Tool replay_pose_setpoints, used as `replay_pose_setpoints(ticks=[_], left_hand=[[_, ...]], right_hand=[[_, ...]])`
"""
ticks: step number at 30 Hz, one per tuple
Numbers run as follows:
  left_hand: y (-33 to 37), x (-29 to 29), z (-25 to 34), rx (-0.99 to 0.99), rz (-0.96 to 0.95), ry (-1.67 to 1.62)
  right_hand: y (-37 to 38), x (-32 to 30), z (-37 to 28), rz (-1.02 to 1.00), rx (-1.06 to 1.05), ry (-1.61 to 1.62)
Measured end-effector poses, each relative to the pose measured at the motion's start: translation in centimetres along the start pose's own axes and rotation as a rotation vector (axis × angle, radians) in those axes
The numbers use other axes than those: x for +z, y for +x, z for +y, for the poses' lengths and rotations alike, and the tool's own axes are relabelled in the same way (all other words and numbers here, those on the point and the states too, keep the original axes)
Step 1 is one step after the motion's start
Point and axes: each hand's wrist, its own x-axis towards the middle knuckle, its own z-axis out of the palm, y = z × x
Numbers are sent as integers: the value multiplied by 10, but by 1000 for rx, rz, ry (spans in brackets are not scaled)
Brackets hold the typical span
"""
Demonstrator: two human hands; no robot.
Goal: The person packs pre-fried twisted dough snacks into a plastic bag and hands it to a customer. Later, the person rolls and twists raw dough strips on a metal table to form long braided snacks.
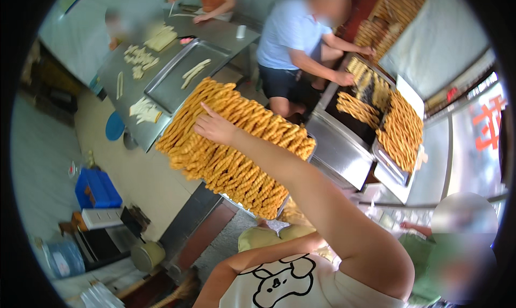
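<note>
My right arm stretches across a big heap of golden fried dough twists [231, 163], stacked in rows on a metal tray. Over the heap's left part is my right hand [216, 126], index finger stretched out and the other fingers partly bent. No twist shows in it; whether it touches the heap I cannot tell. My left hand [318, 242] lies across my front, mostly hidden behind my right upper arm, so its fingers do not show clearly. Close to it, a clear plastic bag [293, 214] with brownish contents sits beside the tray's near edge.
A person in a light blue shirt [287, 37] works at a fryer [349, 112] holding twists. More twists [400, 131] fill a tray beside it. On a steel table [121, 82] lie raw dough strips [141, 58], a shallow tray [185, 58] and gloves [144, 110]. A blue crate [98, 189] stands left.
</note>
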Motion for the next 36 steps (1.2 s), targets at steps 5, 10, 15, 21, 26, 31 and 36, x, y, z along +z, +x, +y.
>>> replay_pose_setpoints(ticks=[5,10,15,21,26,31,36], left_hand=[[20,22,4,0,43,82],[63,-9,-32,-103,-135,306],[83,29,-60,-283,-49,333],[126,65,-129,-363,-76,397],[162,92,-170,-395,19,419],[181,140,-191,-442,-134,414],[192,217,-196,-445,-315,424]], right_hand=[[-41,-165,37,537,363,103],[-175,-381,3,1013,1026,88],[-367,-486,-114,1360,1210,-170],[-536,-491,-283,1695,1244,-148],[-601,-467,-345,1914,1327,-167],[-625,-463,-361,1686,1344,66],[-630,-531,-402,1160,1628,-19]])
